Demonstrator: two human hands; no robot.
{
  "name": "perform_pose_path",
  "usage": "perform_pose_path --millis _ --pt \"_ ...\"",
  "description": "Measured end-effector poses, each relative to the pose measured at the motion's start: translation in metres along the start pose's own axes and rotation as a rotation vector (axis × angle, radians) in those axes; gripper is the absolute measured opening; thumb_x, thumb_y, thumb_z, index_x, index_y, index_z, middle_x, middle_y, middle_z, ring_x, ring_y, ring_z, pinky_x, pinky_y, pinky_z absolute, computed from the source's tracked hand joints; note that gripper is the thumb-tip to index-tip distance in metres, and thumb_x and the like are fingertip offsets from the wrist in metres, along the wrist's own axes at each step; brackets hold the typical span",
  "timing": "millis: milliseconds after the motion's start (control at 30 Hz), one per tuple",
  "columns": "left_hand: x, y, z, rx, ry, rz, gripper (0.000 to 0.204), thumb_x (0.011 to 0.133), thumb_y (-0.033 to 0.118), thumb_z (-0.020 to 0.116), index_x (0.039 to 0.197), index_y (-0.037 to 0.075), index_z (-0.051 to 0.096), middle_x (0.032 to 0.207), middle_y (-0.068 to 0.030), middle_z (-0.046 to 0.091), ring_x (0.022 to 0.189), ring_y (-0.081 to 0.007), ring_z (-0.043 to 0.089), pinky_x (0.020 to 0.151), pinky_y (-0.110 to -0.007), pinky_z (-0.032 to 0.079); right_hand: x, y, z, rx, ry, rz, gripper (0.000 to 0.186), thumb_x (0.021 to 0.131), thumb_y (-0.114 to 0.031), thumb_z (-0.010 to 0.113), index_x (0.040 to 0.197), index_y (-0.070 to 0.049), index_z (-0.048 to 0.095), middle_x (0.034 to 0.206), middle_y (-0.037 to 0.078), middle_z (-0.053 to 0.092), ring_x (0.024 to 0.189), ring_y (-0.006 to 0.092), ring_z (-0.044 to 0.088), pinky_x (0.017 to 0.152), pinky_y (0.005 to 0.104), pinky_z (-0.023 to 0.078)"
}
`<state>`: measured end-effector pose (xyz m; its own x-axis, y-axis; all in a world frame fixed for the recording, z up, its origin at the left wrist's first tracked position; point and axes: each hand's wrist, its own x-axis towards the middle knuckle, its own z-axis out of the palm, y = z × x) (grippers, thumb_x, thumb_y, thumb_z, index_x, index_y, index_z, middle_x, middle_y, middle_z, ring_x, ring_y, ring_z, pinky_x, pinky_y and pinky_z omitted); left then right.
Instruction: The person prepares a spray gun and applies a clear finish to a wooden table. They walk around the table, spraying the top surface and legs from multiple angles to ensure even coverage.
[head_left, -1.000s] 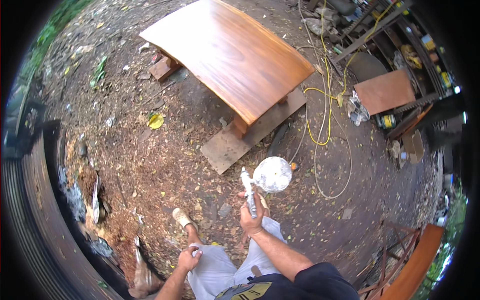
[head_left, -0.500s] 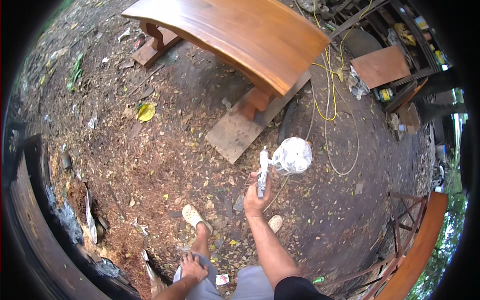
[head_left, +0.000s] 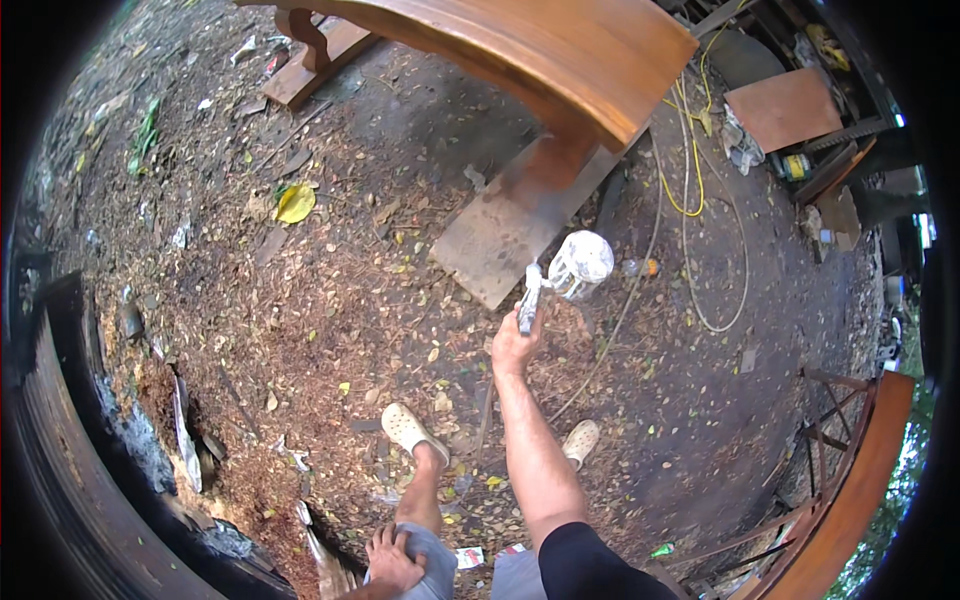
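My right hand [head_left: 514, 350] is wrapped round the handle of a spray gun [head_left: 531, 295], held out on a stretched arm. The gun's round cup [head_left: 582, 262], streaked with white, sits at its upper right. Beyond the gun stands a varnished wooden table [head_left: 570, 60]. Its near leg [head_left: 552, 165] looks blurred, as if behind a fine haze, and rests on a flat board [head_left: 490, 245]. Gun and leg are apart. Low in the view, my left hand [head_left: 394, 560] lies on my left knee with its fingers spread, holding nothing.
A hose [head_left: 625, 325] trails over the leaf-littered ground past the gun. Yellow cord [head_left: 690, 200] loops right of the table. Cluttered shelves [head_left: 850, 110] stand far right, with a reddish-brown panel [head_left: 785, 108] before them. A curved varnished piece [head_left: 870, 470] on a metal frame is at near right.
My right hand and the spray gun have moved farther out, toward the table leg. The view has shifted, so the table sits higher in it. My left hand stays on the knee.
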<state>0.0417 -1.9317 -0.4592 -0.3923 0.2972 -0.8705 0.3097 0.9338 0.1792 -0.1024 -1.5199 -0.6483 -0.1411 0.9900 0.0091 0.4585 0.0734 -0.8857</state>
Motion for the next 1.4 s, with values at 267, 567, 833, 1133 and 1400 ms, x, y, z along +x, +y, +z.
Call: perform_pose_path --millis 267,567,833,1133,1400 --pt "-0.002 0.005 -0.012 0.229 -0.084 0.002 0.069 0.085 0.037 0.069 0.146 0.010 0.051 0.156 -0.0140 0.045 0.143 -0.0297 0.041 0.116 -0.048 0.038 0.007 0.060 0.034 -0.052 -0.055 0.149 0.021 0.092 -0.011 0.061 0.111 -0.004 0.064 0.099 0.025 0.071 0.090 0.0433 0.069 0.076 0.0529 0.052" --pt "0.002 -0.004 0.009 0.050 -0.006 0.012 0.072 0.078 0.049 0.065 0.138 0.009 0.061 0.154 -0.0170 0.045 0.145 -0.0366 0.036 0.122 -0.052 0.024 0.014 0.021 0.023 -0.111 -0.043 0.205 0.019 0.089 -0.012 0.063 0.106 -0.003 0.063 0.087 0.024 0.069 0.083 0.0444 0.068 0.073 0.0538 0.050" --pt "0.003 0.001 -0.001 0.000 -0.025 -0.013 0.078 0.082 0.051 0.063 0.143 0.002 0.056 0.158 -0.0196 0.040 0.146 -0.0397 0.033 0.122 -0.054 0.021 0.017 -0.109 -0.031 0.316 -0.111 -0.215 0.031 0.091 0.002 0.051 0.120 0.001 0.060 0.100 0.012 0.069 0.076 0.0203 0.061 0.068 0.0365 0.050" --pt "0.025 0.001 -0.066 -0.231 0.137 0.163 0.093 0.087 0.057 0.065 0.155 0.002 0.035 0.155 -0.0227 0.043 0.144 -0.0401 0.039 0.121 -0.051 0.029 -0.132 -0.266 -0.106 0.460 -0.463 -0.139 0.037 0.086 0.006 0.048 0.122 0.005 0.056 0.107 0.016 0.064 0.096 0.0243 0.062 0.082 0.0372 0.049" --pt "0.095 0.011 -0.185 -1.125 0.477 0.257 0.050 0.089 0.042 0.071 0.128 0.012 0.061 0.112 -0.0158 0.071 0.111 -0.0358 0.068 0.091 -0.046 0.052 -0.205 -0.415 -0.036 0.632 -0.885 0.039 0.052 0.082 0.008 0.041 0.134 0.000 0.045 0.118 0.014 0.061 0.069 0.0085 0.051 0.058 0.0235 0.044"
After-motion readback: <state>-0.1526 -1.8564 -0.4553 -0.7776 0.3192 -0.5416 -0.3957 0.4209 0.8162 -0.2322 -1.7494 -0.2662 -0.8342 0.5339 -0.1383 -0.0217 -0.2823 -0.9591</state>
